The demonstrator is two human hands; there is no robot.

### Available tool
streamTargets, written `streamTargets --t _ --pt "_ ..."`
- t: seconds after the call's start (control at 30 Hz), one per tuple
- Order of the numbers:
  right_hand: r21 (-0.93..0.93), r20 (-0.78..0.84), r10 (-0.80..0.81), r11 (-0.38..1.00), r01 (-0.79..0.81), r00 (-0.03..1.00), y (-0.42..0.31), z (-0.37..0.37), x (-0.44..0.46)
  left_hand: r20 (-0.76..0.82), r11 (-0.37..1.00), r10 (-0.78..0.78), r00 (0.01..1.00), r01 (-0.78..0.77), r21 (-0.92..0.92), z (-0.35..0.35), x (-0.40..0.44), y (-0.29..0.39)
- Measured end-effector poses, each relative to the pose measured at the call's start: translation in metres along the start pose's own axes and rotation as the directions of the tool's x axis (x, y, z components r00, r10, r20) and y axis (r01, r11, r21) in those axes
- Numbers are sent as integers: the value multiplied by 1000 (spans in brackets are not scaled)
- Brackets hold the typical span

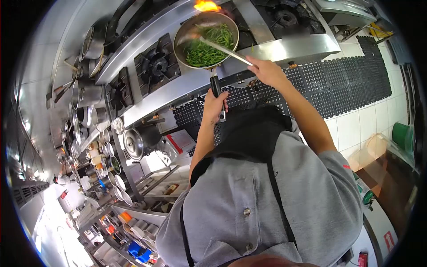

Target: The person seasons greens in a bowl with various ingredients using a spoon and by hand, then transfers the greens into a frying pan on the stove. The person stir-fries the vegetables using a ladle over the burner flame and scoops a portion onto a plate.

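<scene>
My left hand (213, 105) is wrapped around the black handle of a frying pan (180, 42) over the stove. Chopped green vegetables (209, 52), long and thin like green beans, lie in the pan. Closed on the near end of a long, pale metal utensil (229, 52) is my right hand (267, 72). The utensil's far end reaches into the pan above the greens; blur there hides whether it is a spoon, spatula or tongs. Orange flame (207, 5) rises behind the pan's far rim.
Gas burners (159, 65) flank the pan, with another burner (285, 17) at the upper right. Stacked pots (87, 94) stand along the left. A lidded pot (133, 143) sits lower down. Black perforated matting (333, 84) covers the tiled floor.
</scene>
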State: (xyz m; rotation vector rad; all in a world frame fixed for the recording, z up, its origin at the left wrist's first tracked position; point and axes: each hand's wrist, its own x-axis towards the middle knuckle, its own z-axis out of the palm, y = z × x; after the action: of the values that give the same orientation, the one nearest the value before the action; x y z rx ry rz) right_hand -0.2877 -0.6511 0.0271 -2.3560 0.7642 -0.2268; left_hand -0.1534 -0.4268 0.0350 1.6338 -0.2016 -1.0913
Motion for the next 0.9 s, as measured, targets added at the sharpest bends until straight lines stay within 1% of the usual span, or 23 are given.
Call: streamTargets --t 0.03,0.1,0.13,0.2,0.23,0.3,0.33,0.4,0.43,0.47,0.5,0.53,0.57,0.6,0.63,0.67,0.7,0.73,0.77,0.83,0.9 --pt "-5 -5 2 1000 -2 1000 -2 -20 -8 6 1000 4 1000 -4 -1 2 1 2" --pt "-105 145 40 994 -25 989 0 -65 -31 -8 1000 -12 1000 12 22 0 -2 3" --pt "-108 154 26 994 -9 988 4 -70 -29 -7 1000 -7 1000 7 -7 -1 -1 0" --pt "-135 6 157 979 -154 988 9 -73 -27 -12 999 -4 1000 3 -34 -3 0 -5" --pt "-137 3 156 979 -154 988 3 -63 -19 5 999 3 1000 -3 -53 -1 1 -5" --pt "-180 16 204 964 -198 979 -10 -33 6 34 998 6 999 -4 -60 -1 2 -3" --pt "-183 13 203 963 -197 979 -5 -28 9 61 989 -18 998 26 -144 -1 3 -1" --pt "7 20 7 1000 -8 1000 -1 -21 15 126 951 -44 991 81 -300 -1 4 3" --pt "-3 83 -48 999 48 995 -2 -39 12 117 946 -42 992 77 -316 -1 0 4" --pt "-11 158 -103 994 106 982 -4 -69 1 76 981 7 997 7 -191 -1 -10 5" --pt "-15 230 -102 994 108 968 -1 -95 -12 39 996 58 998 -56 -64 0 -24 11" --pt "-22 284 -104 993 115 953 6 -123 -21 -12 981 -12 1000 14 193 6 -66 43" --pt "19 305 -196 980 199 932 23 -149 -30 -15 993 6 1000 -5 114 7 -93 45" --pt "71 331 -279 960 271 901 31 -166 -39 -22 995 -10 1000 12 95 5 -103 51" --pt "70 344 -282 959 275 896 12 -181 -39 -26 996 -39 999 41 74 3 -112 51" --pt "-61 439 -107 987 148 892 -15 -203 -35 10 998 -1 1000 1 68 -5 -101 49" --pt "-201 500 80 979 25 863 -30 -213 -34 49 997 37 998 -40 64 -13 -83 50" --pt "-183 461 3 979 92 887 -24 -206 -26 36 996 51 998 -53 74 -9 -71 59" --pt "-172 419 -75 972 161 905 -18 -198 -18 -41 995 88 995 -86 45 1 -58 61" --pt "-421 211 61 907 34 975 -61 -180 -9 -79 978 188 979 -180 101 7 -39 53" --pt "-583 55 -79 807 96 995 -63 -154 -7 -59 966 255 965 -252 56 7 -41 25"
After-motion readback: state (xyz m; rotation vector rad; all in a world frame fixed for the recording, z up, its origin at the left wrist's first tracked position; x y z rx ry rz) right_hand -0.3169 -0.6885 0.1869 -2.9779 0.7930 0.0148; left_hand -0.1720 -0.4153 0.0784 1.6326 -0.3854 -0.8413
